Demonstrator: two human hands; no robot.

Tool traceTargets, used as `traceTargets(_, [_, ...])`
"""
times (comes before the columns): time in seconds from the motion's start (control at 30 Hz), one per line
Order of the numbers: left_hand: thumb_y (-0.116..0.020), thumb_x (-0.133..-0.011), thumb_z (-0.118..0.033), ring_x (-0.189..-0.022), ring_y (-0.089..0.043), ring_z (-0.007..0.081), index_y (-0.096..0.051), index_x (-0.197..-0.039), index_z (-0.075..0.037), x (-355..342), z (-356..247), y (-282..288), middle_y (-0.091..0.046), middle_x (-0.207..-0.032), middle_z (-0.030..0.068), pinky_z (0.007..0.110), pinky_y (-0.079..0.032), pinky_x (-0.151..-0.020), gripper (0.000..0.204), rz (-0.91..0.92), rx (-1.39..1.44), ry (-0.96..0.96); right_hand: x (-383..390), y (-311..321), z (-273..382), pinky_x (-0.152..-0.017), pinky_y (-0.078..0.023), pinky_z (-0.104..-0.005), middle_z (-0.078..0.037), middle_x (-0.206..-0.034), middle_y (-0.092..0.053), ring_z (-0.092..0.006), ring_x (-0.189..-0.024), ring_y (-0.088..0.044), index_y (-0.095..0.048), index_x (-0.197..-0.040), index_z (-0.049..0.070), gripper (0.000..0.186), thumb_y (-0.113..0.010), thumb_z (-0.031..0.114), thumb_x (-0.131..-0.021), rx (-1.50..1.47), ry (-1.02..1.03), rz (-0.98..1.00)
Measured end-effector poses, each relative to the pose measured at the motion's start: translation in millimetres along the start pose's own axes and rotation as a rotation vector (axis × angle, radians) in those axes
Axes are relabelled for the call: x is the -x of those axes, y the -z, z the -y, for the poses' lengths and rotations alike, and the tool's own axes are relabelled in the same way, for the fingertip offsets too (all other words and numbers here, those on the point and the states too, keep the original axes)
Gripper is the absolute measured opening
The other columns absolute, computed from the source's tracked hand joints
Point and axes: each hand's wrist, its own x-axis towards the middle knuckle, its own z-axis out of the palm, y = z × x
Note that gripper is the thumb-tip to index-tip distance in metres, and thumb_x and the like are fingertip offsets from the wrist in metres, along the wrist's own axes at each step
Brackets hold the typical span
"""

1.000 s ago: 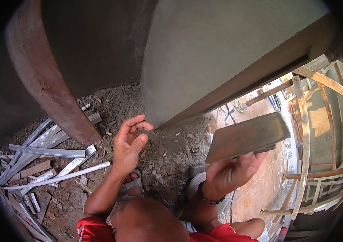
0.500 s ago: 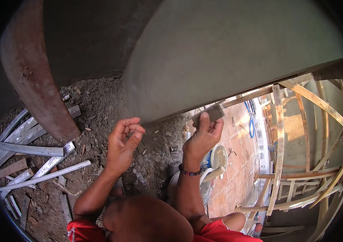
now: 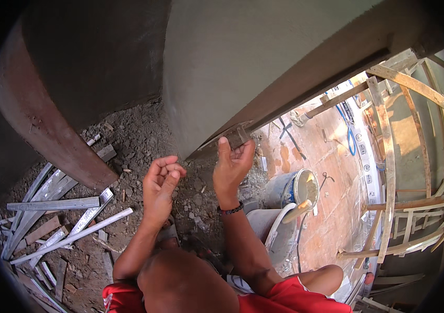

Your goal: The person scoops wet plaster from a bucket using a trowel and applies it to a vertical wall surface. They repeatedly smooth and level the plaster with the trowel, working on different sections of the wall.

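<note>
A small, flat, rectangular grey-brown piece [image 3: 236,137] is pinched between the thumb and fingers of my right hand [image 3: 234,166]. It lies against the lower edge of the smooth grey plastered wall [image 3: 232,68], at the corner where the wall turns into the opening. I cannot make out whether it is a sponge or a small float. My left hand [image 3: 161,182] hangs in the air to the left, over the rubble, near the wall's bottom corner. Its fingers are loosely curled and apart from the thumb, with nothing visible in them.
A white bucket [image 3: 305,187] and a pale tub [image 3: 274,224] with a wooden-handled tool stand to the right. Metal strips [image 3: 55,204] and a white pipe [image 3: 76,236] litter the left. A reddish post [image 3: 60,135] leans there; wooden framing [image 3: 386,172] fills the right side.
My right hand has moved left and slightly down with the flat piece, onto the wall's lower edge. The view has shifted, showing more of the wall's side face. My left hand stays raised.
</note>
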Motion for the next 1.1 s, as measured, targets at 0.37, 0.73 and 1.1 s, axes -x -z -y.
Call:
traceTargets(0.37, [-0.060, -0.098, -0.016, -0.091, -0.062, 0.0199, -0.052, -0.122, 0.001, 16.3, 7.7, 16.2, -0.065, -0.097, 0.0111, 0.036, -0.047, -0.091, 0.030, -0.022, -0.129, 0.002, -48.0, -6.5, 55.9, -0.070, -0.050, -0.0343, -0.014, -0.099, -0.058, -0.0240, -0.084, -0.060, -0.056, -0.121, -0.004, 0.039, -0.069, 0.002, -0.086, 0.114, 0.356, -0.019])
traceTargets(0.73, [-0.059, -0.098, -0.015, -0.090, -0.062, 0.0202, -0.052, -0.121, 0.000, 24.6, 5.6, 12.8, -0.065, -0.095, 0.0108, 0.039, -0.047, -0.091, 0.028, -0.048, -0.198, -0.009, -15.8, -1.2, 0.6, -0.072, -0.048, -0.0385, -0.011, -0.097, -0.057, -0.0263, -0.084, -0.056, -0.060, -0.127, 0.004, 0.047, -0.073, 0.002, -0.082, 0.028, 0.323, -0.038])
traceTargets(1.1, [-0.059, -0.098, -0.017, -0.091, -0.061, 0.0202, -0.052, -0.120, -0.001, 18.6, 10.9, 17.4, -0.064, -0.096, 0.0100, 0.037, -0.046, -0.089, 0.028, -0.054, -0.195, 0.023, -24.9, -1.5, 15.7, -0.073, -0.046, -0.0363, -0.008, -0.095, -0.055, -0.0251, -0.085, -0.054, -0.061, -0.126, 0.006, 0.046, -0.074, 0.005, -0.081, 0.074, 0.267, -0.025])
